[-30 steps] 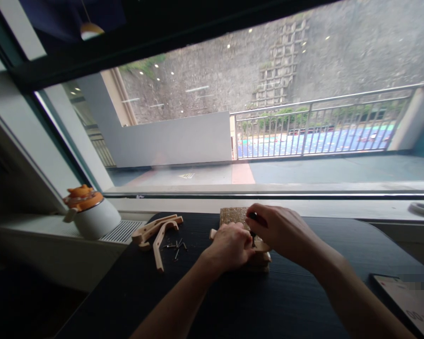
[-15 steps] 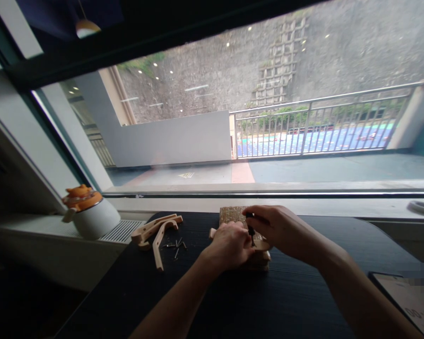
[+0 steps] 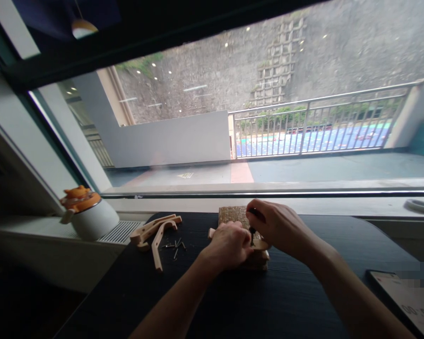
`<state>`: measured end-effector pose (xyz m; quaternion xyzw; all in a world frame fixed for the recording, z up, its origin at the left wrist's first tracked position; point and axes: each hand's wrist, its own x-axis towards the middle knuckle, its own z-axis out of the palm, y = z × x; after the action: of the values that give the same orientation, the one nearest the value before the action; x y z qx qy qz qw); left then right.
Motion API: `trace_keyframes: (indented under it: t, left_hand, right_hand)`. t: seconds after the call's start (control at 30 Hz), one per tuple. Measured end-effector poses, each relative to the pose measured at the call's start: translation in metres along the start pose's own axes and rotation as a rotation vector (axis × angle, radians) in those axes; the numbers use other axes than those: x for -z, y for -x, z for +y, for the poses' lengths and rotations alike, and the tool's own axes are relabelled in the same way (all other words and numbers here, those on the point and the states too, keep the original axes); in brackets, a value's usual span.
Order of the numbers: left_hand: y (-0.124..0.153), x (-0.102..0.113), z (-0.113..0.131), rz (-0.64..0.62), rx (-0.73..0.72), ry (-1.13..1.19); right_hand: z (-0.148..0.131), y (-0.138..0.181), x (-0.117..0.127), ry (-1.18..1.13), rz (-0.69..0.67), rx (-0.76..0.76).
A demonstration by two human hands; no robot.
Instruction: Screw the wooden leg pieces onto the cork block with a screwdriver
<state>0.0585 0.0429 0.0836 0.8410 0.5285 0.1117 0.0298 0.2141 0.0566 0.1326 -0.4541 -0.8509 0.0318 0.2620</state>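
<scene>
My right hand [image 3: 284, 228] is closed around the dark handle of a screwdriver [image 3: 252, 230], which stands nearly upright. Its lower end meets a pale wooden piece [image 3: 260, 245], though the exact contact point is too small to make out. My left hand [image 3: 228, 245] is closed over that same wooden piece, with fingertips close beside the screwdriver shaft. Part of the piece sticks out to the left of the hand. Underneath lies a brown, rough-textured block [image 3: 231, 214], largely covered by both hands.
Several curved wooden parts [image 3: 158, 245] and loose screws [image 3: 176, 246] lie on the dark table [image 3: 297, 301] to the left. A phone [image 3: 399, 299] is at the right edge. On the sill stand a white pot with an orange lid [image 3: 95, 219] and a tape roll [image 3: 417, 205].
The fingers of my right hand have shifted around the screwdriver handle, now covering more of it. My left hand stays in place on the wooden piece. The view has moved slightly.
</scene>
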Motion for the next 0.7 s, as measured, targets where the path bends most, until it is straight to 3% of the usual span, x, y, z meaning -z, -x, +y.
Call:
trace_keyframes:
  t: [0.23, 0.7]
  left_hand:
    - [0.001, 0.004, 0.003, 0.003, 0.042, 0.031]
    - [0.001, 0.004, 0.003, -0.010, 0.031, 0.009]
  right_hand:
    - [-0.008, 0.002, -0.002, -0.196, -0.071, 0.176]
    - [0.009, -0.003, -0.002, -0.015, 0.021, -0.002]
